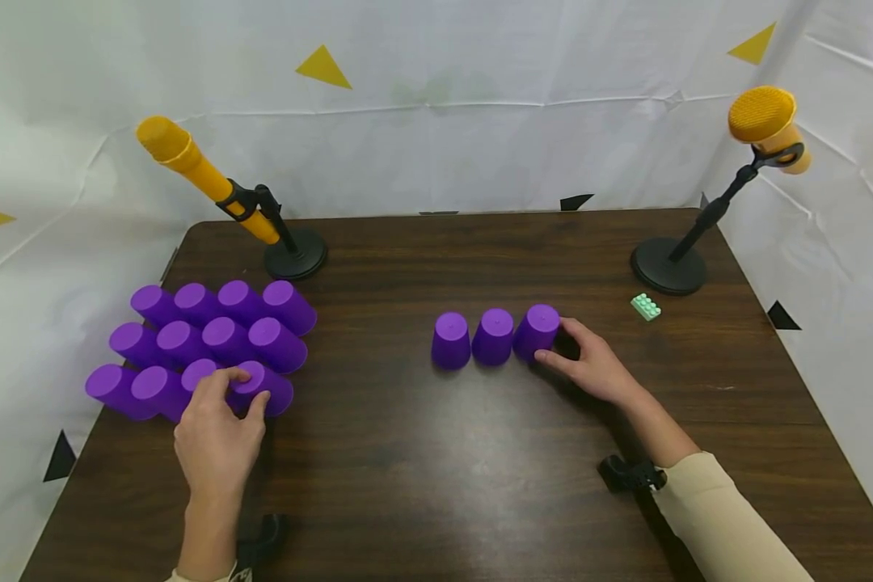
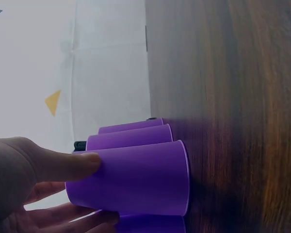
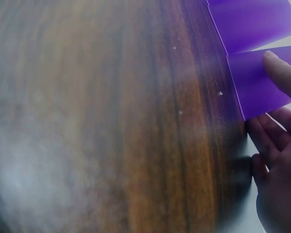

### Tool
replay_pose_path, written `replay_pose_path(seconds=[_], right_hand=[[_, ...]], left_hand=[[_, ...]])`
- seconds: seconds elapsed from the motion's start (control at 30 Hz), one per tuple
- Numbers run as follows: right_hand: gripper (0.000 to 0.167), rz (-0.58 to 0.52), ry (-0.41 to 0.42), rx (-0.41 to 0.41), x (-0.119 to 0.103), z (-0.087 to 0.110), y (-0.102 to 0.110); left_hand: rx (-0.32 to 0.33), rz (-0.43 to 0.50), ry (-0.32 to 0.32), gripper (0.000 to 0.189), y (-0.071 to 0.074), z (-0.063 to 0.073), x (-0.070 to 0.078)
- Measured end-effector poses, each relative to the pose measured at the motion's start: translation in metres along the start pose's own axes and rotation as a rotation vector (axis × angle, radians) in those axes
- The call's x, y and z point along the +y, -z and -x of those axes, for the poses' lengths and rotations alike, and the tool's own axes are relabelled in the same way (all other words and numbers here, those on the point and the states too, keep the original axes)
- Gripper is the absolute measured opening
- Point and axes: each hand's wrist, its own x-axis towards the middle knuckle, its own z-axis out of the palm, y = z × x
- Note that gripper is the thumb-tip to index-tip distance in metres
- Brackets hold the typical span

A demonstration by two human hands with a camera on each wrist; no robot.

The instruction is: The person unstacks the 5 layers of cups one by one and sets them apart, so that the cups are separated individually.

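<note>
Upside-down purple cups [image 1: 225,338] stand in close rows at the table's left. My left hand [image 1: 221,436] holds the front-right cup [image 1: 275,390] of that group, its thumb on the near side in the left wrist view, where the cup [image 2: 136,182] stands rim down by the tabletop. Toward the right, three more inverted cups form a short row: a left cup [image 1: 451,341], a middle cup [image 1: 493,338] and a right cup [image 1: 536,333]. Around the right cup, my right hand [image 1: 600,368] has its thumb and fingers on opposite sides; fingers partly hide behind the cup [image 3: 254,82].
A yellow microphone [image 1: 204,174] on a black stand [image 1: 296,255] is behind the left cups. Another yellow microphone [image 1: 764,117] sits on a stand [image 1: 669,265] at the back right. Near that base lies a small mint-green toy brick [image 1: 646,306]. White sheeting [image 1: 444,153] surrounds the dark wooden table [image 1: 422,485].
</note>
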Motion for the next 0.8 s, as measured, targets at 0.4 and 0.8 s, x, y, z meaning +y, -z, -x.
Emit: replay_pose_path(seconds=[0.4, 0.8], right_hand=[[0.062, -0.003, 0.016, -0.002, -0.001, -0.002, -0.002], [0.06, -0.01, 0.02, 0.018, 0.002, 0.001, 0.0]], left_hand=[[0.012, 0.007, -0.008, 0.031, 0.004, 0.003, -0.001], [0.189, 0.129, -0.203, 0.032, 0.007, -0.004, 0.031]])
